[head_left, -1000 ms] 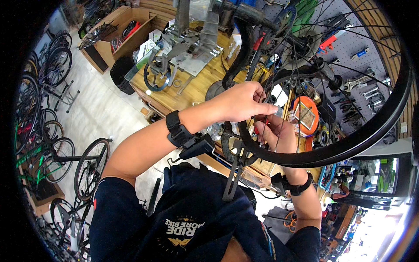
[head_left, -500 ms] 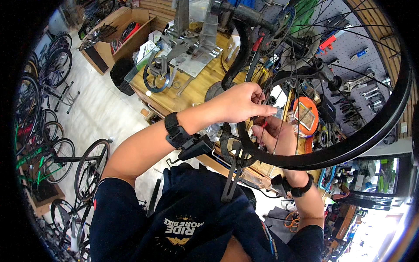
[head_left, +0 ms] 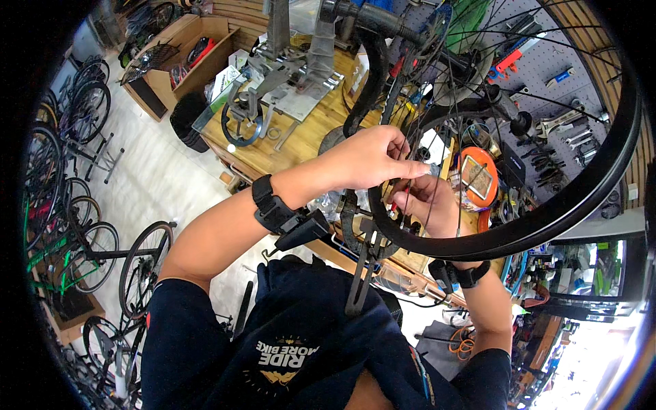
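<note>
A black-rimmed bicycle wheel [head_left: 519,244] is mounted in a dark wheel-truing stand [head_left: 372,78], its thin spokes running up to the hub. My left hand [head_left: 372,158] reaches across between the spokes, fingers curled and thumb stretched along a spoke; its fingertips are closed, but what they pinch is partly hidden. Just below it, inside the rim, my right hand [head_left: 436,203] is closed with thumb and fingers pinched beside the same spoke. Something small and red shows at its fingertips, too small to name. The two hands almost touch.
Behind the wheel, a wooden workbench [head_left: 273,154] carries a metal fixture [head_left: 290,89] and an orange round container [head_left: 478,176]. Tools hang on a grey pegboard [head_left: 547,102]. Several bicycles [head_left: 143,266] stand at the left, near an open cardboard box [head_left: 181,65].
The view has shifted slightly. My right hand has moved a little up and closed more tightly near the spoke; my left hand keeps nearly the same pose. The wheel looks about the same.
</note>
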The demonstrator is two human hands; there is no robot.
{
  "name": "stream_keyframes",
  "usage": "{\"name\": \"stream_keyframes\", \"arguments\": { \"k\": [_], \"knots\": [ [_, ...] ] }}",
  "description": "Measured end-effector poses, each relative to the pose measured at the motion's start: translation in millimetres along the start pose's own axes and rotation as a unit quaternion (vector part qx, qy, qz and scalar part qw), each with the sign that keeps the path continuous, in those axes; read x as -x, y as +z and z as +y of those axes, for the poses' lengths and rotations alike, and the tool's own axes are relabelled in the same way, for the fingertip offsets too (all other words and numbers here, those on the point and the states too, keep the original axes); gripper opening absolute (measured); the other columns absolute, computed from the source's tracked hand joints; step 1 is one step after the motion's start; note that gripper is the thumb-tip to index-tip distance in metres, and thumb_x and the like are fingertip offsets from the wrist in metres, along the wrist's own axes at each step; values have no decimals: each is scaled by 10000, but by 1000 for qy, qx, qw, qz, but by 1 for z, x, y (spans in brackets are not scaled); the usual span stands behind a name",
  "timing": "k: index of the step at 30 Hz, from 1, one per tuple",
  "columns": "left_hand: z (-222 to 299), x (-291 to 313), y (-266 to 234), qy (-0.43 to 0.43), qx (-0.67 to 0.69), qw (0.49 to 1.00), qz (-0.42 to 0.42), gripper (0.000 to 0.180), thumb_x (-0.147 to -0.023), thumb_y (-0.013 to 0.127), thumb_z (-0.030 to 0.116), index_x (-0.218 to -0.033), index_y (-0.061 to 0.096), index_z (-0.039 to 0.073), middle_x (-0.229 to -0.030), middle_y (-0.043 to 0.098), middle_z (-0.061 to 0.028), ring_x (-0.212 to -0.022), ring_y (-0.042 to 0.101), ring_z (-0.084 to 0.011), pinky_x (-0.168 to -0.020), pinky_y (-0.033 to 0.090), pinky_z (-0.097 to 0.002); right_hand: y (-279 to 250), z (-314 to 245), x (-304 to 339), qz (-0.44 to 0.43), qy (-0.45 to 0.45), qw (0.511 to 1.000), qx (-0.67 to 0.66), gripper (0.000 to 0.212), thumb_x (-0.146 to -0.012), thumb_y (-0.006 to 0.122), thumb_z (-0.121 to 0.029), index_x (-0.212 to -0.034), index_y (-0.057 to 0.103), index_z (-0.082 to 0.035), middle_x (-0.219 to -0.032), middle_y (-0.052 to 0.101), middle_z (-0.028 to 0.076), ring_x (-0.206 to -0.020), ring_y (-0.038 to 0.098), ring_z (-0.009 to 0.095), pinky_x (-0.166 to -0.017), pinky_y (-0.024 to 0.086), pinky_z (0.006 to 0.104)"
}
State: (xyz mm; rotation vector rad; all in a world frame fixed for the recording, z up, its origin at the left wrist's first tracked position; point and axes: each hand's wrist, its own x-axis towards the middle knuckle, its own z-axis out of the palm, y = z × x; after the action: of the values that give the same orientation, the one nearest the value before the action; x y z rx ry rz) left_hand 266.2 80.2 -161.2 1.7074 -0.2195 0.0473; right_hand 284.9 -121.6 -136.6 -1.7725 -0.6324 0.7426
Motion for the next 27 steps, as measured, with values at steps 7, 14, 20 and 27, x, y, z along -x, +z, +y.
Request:
{"name": "stream_keyframes", "arguments": {
  "k": [7,14,20,27],
  "knots": [
    [-7,-1,-2,-17,13,999,-25,455,-819,797,342,-987,629,-46,-866,663,-85,-776,633,-135,-721,526,-284,28,8,-9,137,-81,979,126,201,-872,726,-109,-976,633,36,-867,692,56,-778,630,99,-708,505,271],
    [8,4,0,-41,-9,999,-2,474,-823,777,357,-1008,627,-53,-857,671,-92,-753,624,-142,-686,508,-281,1,6,-19,-38,-39,999,1,157,-890,665,-27,-1040,643,12,-901,692,32,-816,622,79,-762,490,252],
    [24,7,-2,-85,61,993,-48,414,-866,733,308,-990,626,-71,-784,675,-100,-721,637,-139,-641,494,-281,-16,12,-31,-223,-46,957,-180,268,-881,706,-170,-1080,639,-2,-971,698,72,-761,594,65,-638,475,201],
    [51,8,1,-27,54,997,-52,311,-925,656,246,-905,635,-63,-734,671,-107,-619,632,-146,-643,491,-266,-31,58,-49,-323,-103,895,-290,295,-853,748,-153,-1082,627,-11,-1013,677,93,-839,654,177,-757,541,309]
  ]
}}
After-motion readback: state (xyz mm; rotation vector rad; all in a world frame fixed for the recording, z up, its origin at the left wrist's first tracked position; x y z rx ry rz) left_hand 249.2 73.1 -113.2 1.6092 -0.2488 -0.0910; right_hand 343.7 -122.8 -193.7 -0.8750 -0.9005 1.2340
